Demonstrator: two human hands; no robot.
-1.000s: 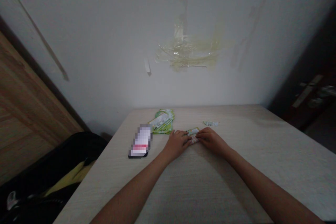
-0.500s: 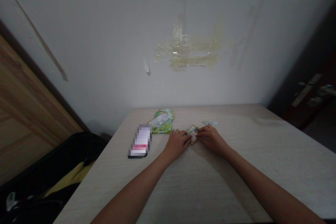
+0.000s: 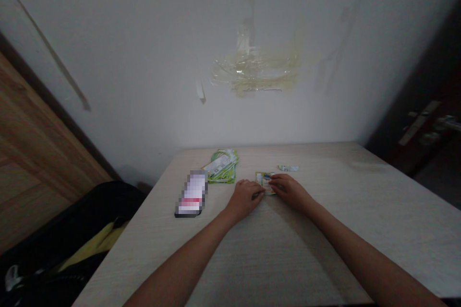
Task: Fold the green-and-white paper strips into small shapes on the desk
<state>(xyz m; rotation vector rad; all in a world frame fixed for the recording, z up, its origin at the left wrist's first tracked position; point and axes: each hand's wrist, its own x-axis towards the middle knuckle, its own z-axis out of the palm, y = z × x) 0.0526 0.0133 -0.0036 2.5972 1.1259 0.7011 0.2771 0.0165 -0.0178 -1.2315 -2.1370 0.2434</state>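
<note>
A small green, white and yellow printed packet (image 3: 264,179) lies on the table between my two hands. My left hand (image 3: 247,197) has its fingers curled and closed at the packet's lower left edge. On the other side, my right hand (image 3: 291,189) pinches the packet's right part, thumb and fingers together. Part of the packet is hidden under the fingers. Just beyond the right hand lies a torn strip of similar wrapper (image 3: 288,168). To the left is a loose pile of flat green packets (image 3: 223,168).
A phone (image 3: 193,194) with a blurred-out screen lies at the table's left, touching the pile. The pale wooden table (image 3: 248,264) meets a wall (image 3: 144,57) marked with old tape (image 3: 257,74). On the floor at left is a dark bag (image 3: 108,206) with something yellow.
The packet has turned from slanted to nearly square with the table's back edge and lies flatter. Both hands have shifted only slightly with it.
</note>
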